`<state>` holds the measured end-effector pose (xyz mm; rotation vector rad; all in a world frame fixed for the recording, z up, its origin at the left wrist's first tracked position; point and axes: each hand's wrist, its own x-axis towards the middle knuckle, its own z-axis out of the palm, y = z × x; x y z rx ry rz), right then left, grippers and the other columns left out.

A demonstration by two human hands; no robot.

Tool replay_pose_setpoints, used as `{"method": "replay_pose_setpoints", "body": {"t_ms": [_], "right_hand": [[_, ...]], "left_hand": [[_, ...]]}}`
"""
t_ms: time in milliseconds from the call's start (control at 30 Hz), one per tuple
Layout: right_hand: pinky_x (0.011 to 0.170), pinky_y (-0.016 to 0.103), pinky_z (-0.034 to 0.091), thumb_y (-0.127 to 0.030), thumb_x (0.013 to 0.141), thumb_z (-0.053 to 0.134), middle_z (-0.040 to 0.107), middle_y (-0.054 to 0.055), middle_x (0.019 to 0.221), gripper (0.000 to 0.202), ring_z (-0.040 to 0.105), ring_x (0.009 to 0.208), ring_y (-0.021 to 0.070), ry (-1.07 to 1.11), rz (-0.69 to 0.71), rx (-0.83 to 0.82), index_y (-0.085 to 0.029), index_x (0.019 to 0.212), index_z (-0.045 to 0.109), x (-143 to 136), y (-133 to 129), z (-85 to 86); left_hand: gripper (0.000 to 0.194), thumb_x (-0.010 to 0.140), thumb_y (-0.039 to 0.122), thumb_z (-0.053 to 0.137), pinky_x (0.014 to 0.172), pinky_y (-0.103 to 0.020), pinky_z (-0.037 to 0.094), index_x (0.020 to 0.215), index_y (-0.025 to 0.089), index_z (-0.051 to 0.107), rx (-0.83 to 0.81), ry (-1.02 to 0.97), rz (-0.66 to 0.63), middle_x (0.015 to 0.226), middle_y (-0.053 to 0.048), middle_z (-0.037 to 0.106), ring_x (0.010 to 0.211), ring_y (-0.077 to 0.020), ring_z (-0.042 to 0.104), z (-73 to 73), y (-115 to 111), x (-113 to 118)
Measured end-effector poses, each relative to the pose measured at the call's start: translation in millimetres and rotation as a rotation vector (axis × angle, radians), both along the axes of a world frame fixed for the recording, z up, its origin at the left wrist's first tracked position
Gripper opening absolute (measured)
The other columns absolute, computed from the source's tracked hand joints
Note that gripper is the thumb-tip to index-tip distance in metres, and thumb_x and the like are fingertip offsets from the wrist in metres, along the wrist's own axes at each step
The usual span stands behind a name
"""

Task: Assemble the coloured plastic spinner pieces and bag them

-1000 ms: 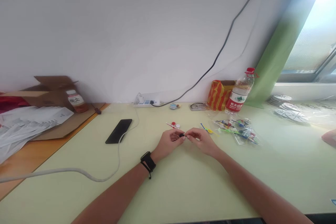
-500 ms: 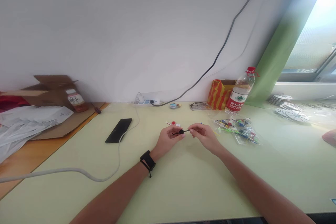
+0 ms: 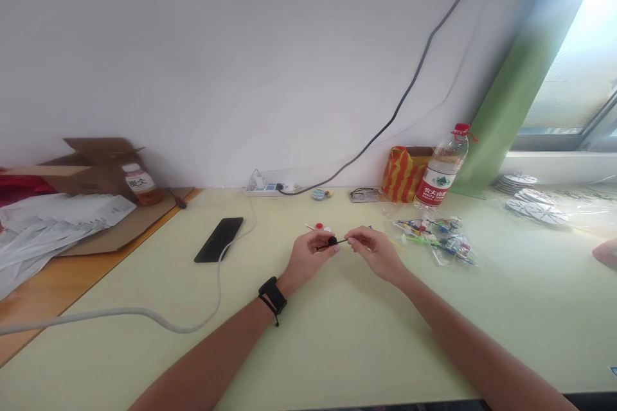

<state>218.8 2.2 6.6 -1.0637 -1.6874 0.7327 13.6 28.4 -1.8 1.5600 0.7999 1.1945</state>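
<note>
Between my two hands is a small black rod with a round black knob point(image 3: 332, 241) on it. My left hand point(image 3: 308, 255) pinches it near the knob, thumb against fingers, and a thin end of the rod shows inside the grip. The fingertips of my right hand point(image 3: 375, 252) close on the rod's other end. Just behind my left hand lie a red disc point(image 3: 319, 227) and a white disc, partly hidden by the fingers. Clear bags of small coloured plastic parts point(image 3: 452, 245) lie to the right of my right hand.
A black phone point(image 3: 218, 239) and a white cable point(image 3: 144, 312) lie on the left. Against the wall stand a power strip point(image 3: 267, 189), a red-yellow bag point(image 3: 399, 174) and a large water bottle point(image 3: 439, 173). Cardboard point(image 3: 103, 160) and white packets fill the far left; white discs point(image 3: 537, 210) lie far right.
Both hands keep almost the same place and grip. The black rod has tilted or turned slightly between the fingers.
</note>
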Motion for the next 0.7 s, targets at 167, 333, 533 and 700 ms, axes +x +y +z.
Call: {"method": "replay_pose_setpoints", "body": {"t_ms": [167,333,533,700], "right_hand": [[0.076,0.033,0.055,-0.046,0.093,0.06,0.072,0.007,0.093,0.027,0.066,0.081,0.0196,0.011,0.01,-0.008,-0.022,0.098,0.072,0.3,0.3,1.6],[0.077,0.033,0.056,-0.045,0.094,0.059,0.072,0.007,0.093,0.026,0.067,0.083,0.0203,-0.024,0.009,-0.005,-0.023,0.098,0.072,-1.2,0.6,-1.6],[0.076,0.034,0.055,-0.041,0.092,0.059,0.074,0.007,0.091,0.023,0.067,0.081,0.0205,-0.044,0.019,-0.039,-0.022,0.096,0.071,-0.7,1.6,-3.2],[0.073,0.032,0.054,-0.041,0.091,0.059,0.073,0.006,0.089,0.024,0.067,0.08,0.0199,-0.056,0.042,-0.075,-0.021,0.095,0.071,0.0,2.6,-5.3]], "left_hand": [[0.035,0.073,0.035,0.086,0.089,-0.04,0.06,0.099,0.015,0.074,0.016,0.007,0.001,0.097,-0.009,0.076,0.094,-0.0244,0.072,0.2,0.1,-0.3],[0.03,0.077,0.037,0.083,0.092,-0.042,0.06,0.096,0.016,0.074,0.028,0.039,-0.011,0.098,-0.009,0.076,0.095,-0.0249,0.073,0.7,-1.7,0.5],[0.03,0.074,0.039,0.085,0.092,-0.044,0.06,0.089,0.016,0.073,0.027,0.053,-0.045,0.098,-0.01,0.076,0.095,-0.0257,0.072,-4.6,-0.3,0.5],[0.032,0.072,0.041,0.086,0.087,-0.041,0.059,0.083,0.015,0.07,0.032,0.09,-0.048,0.092,-0.009,0.075,0.09,-0.024,0.071,-1.5,-1.6,-0.9]]}}
